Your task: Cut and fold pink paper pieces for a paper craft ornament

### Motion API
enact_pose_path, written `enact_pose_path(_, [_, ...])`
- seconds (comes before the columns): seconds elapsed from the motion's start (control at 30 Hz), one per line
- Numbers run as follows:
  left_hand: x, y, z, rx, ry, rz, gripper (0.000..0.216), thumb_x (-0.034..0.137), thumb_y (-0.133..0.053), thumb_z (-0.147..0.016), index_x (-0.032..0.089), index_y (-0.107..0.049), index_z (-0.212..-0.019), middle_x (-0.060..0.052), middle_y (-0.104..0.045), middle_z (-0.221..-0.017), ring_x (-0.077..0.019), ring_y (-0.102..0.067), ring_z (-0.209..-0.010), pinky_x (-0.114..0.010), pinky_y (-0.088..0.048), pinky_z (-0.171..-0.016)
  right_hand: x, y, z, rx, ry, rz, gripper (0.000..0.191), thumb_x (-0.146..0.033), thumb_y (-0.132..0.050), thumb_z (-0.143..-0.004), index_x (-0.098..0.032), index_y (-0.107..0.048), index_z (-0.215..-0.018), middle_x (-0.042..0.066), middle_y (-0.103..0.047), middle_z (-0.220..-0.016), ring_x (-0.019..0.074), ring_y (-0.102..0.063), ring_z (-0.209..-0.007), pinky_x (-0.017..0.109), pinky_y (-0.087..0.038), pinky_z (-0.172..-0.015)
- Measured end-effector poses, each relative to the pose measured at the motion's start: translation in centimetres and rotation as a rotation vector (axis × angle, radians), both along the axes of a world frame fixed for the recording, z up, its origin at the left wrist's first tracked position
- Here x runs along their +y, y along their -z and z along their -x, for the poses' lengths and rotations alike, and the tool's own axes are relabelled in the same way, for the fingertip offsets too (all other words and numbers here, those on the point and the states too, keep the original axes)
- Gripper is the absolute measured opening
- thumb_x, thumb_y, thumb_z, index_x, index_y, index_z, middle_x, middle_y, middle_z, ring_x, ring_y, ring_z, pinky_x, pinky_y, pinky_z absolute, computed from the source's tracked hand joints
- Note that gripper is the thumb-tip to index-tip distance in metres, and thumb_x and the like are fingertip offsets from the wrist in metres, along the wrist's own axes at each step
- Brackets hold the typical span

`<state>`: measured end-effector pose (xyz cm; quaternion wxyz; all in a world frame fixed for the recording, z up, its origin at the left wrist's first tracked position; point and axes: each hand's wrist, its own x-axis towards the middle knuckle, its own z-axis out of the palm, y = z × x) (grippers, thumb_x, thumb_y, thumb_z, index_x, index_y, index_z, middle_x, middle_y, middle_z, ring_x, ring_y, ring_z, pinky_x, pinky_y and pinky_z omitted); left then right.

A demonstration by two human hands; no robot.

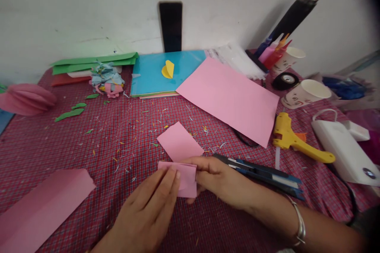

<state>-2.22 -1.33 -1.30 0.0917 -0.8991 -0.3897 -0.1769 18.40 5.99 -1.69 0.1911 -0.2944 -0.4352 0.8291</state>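
Note:
A small folded piece of pink paper (187,184) is held up between my two hands at the front middle of the table. My left hand (151,201) presses its fingers together over the paper's near face; its thumb is hidden. On the other side, my right hand (213,176) grips the right edge, thumb toward the top and fingertips below. Just beyond, a loose pink paper rectangle (179,142) lies flat on the cloth. Close to my right wrist is a blue and black utility knife (264,176).
A large pink sheet (231,99), a yellow glue gun (283,134) and paper cups (307,93) are at right. Blue sheets (151,75) and a phone (171,25) stand at the back. A pink strip (47,205) lies left; paper scraps (107,77) litter the checked cloth (118,134).

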Motion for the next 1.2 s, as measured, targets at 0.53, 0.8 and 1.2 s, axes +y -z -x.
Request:
enact_pose_path(0.53, [-0.1,1.8,0.3,-0.001,-0.059,0.117,0.052,0.003,-0.035,-0.089,0.018,-0.051,-0.136,-0.011,-0.054,-0.137,-0.0307,-0.05,-0.125,-0.042,-0.045,-0.098,0.2,-0.1,0.1,-0.035,0.013,-0.057,0.032,-0.005,-0.046,-0.087,-0.015,-0.07,-0.107,-0.001,-0.061,-0.077,0.0073,-0.055,-0.068,0.02,-0.047,-0.065])
enact_pose_path(0.8, [0.4,1.0,0.2,0.045,-0.004,0.056,0.043,0.01,-0.035,-0.093,0.015,-0.056,-0.131,-0.014,-0.058,-0.131,-0.0306,-0.053,-0.12,-0.039,-0.05,-0.092,0.4,0.1,-0.2,0.057,-0.003,-0.055,0.015,-0.016,-0.06,-0.078,-0.013,-0.066,-0.091,-0.001,-0.059,-0.077,0.0095,-0.053,-0.071,0.023,-0.044,-0.067])
enact_pose_path(1.2, [0.0,-1.4,0.6,-0.864,-0.3,0.412,0.04,0.021,-0.057,-0.088,0.033,-0.058,-0.126,0.0,-0.06,-0.122,-0.0199,-0.055,-0.111,-0.033,-0.045,-0.097,0.2,-0.6,-0.6,-0.24,0.069,-0.435,0.027,-0.036,-0.046,-0.098,-0.015,-0.062,-0.09,-0.001,-0.051,-0.073,0.01,-0.045,-0.065,0.023,-0.036,-0.058])
